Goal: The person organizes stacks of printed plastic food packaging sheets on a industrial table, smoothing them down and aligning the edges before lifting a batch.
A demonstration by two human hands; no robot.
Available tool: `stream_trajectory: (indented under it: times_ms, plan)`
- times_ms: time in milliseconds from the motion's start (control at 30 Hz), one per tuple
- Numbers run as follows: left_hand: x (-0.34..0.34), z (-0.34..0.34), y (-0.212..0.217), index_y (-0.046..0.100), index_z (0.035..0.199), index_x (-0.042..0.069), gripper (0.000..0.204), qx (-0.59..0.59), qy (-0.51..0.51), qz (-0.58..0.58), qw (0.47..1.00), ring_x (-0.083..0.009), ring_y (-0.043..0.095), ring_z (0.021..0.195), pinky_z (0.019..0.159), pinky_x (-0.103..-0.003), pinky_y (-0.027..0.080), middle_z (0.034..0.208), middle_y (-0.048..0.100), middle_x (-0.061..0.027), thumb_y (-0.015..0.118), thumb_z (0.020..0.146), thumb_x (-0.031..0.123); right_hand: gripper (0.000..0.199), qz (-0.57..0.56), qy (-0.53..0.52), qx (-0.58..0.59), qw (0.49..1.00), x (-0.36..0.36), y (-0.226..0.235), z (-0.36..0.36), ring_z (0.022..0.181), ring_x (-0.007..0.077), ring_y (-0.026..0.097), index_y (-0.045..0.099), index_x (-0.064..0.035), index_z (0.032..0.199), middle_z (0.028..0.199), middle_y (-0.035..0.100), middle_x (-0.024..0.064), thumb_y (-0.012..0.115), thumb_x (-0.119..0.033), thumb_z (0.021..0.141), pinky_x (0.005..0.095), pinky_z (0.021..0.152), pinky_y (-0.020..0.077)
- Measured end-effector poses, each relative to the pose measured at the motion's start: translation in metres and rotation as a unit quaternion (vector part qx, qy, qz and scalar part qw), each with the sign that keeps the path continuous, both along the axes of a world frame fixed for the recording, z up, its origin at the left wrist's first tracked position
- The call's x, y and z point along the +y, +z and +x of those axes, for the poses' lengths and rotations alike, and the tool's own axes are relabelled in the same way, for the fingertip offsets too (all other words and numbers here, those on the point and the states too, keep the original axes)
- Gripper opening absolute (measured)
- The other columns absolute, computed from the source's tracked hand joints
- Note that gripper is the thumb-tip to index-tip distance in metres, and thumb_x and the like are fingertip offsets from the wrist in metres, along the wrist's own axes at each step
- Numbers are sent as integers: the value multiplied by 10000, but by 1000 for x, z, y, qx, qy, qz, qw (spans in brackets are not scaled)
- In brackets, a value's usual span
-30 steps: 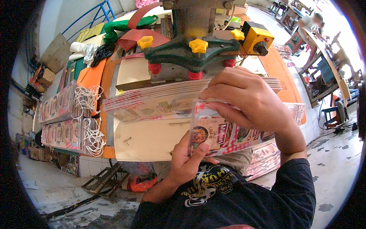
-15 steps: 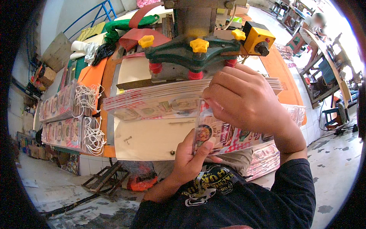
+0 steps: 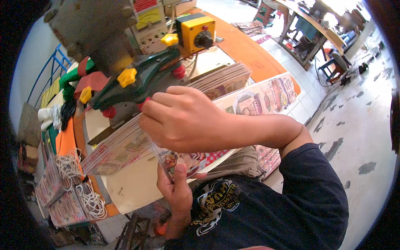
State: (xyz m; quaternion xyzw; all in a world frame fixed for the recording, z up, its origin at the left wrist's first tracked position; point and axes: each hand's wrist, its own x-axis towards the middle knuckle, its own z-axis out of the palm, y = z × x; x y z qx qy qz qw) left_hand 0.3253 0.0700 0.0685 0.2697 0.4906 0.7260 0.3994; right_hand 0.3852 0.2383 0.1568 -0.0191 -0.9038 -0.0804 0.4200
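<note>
My left hand [image 3: 177,187] pinches the lower corner of a clear plastic sheet printed with food pictures [image 3: 185,161], thumb on its face. My right hand [image 3: 183,118] curls shut over the same sheet's upper edge; its fingertips are partly hidden. Past my right forearm shows another length of printed plastic [image 3: 266,98], and my arm hides whether it is the same piece. Behind my hands a fanned stack of similar printed sheets [image 3: 118,152] leans in front of the press, whose dark green bracket [image 3: 146,75] carries yellow star knobs [image 3: 127,78].
Printed bags with white cords [image 3: 68,206] lie at the left table edge. A yellow control box [image 3: 198,34] stands behind the press. Cream board [image 3: 129,187] covers the near tabletop. More printed sheets [image 3: 266,158] sit beside my lap. A blurred person [image 3: 348,25] is far right.
The view has swung right and tilted, so the press and table appear farther left. Both hands keep hold of the printed sheet, which is now more covered by my right hand and forearm.
</note>
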Motion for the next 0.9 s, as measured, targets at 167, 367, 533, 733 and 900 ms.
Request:
stream_trajectory:
  times_ms: [167, 367, 533, 733, 900]
  plan:
    - [1, 1, -8, 395, 1457, -40, 554, 2, 23, 12, 1000, -287, 730, 752, 500, -358, 647, 1203, 640, -196, 623, 1014, 202, 130, -8, -18, 44, 999, -6, -7, 0, 707, 173, 556, 580, -75, 754, 783, 511, 24, 648, -153, 676, 309, 588, 437]
    - [-8, -9, -25, 388, 1444, -63, 515, -5, 33, 26, 999, -275, 723, 867, 544, -370, 669, 1249, 607, -226, 570, 1015, 157, 153, -82, 5, 70, 994, 8, -12, 22, 746, 218, 597, 626, -61, 836, 815, 555, 50, 739, -140, 769, 346, 633, 471]
    - [-50, -68, -61, 408, 1474, 12, 586, -76, 149, -9, 986, -273, 717, 952, 571, -371, 646, 1271, 629, -183, 654, 974, 193, 212, -206, -166, 128, 956, 14, -4, 96, 887, 266, 681, 707, -33, 1038, 982, 702, 111, 776, -41, 837, 363, 801, 536]
    - [-136, -165, -91, 410, 1509, 49, 595, -83, 239, -2, 967, -263, 677, 1092, 809, -408, 627, 1363, 609, -135, 647, 985, 200, 413, -115, -475, 154, 859, 39, -42, 180, 1050, 356, 628, 636, -11, 1200, 1077, 675, 169, 730, -301, 922, 446, 951, 479]
    - [-172, -224, -89, 435, 1510, 49, 552, -117, 151, -3, 982, -252, 613, 1210, 975, -443, 541, 1395, 594, -116, 616, 1010, 197, 498, -647, -234, 135, 714, 46, -64, 201, 929, 184, 682, 622, 6, 1232, 1073, 715, 98, 673, -428, 993, 346, 819, 550]
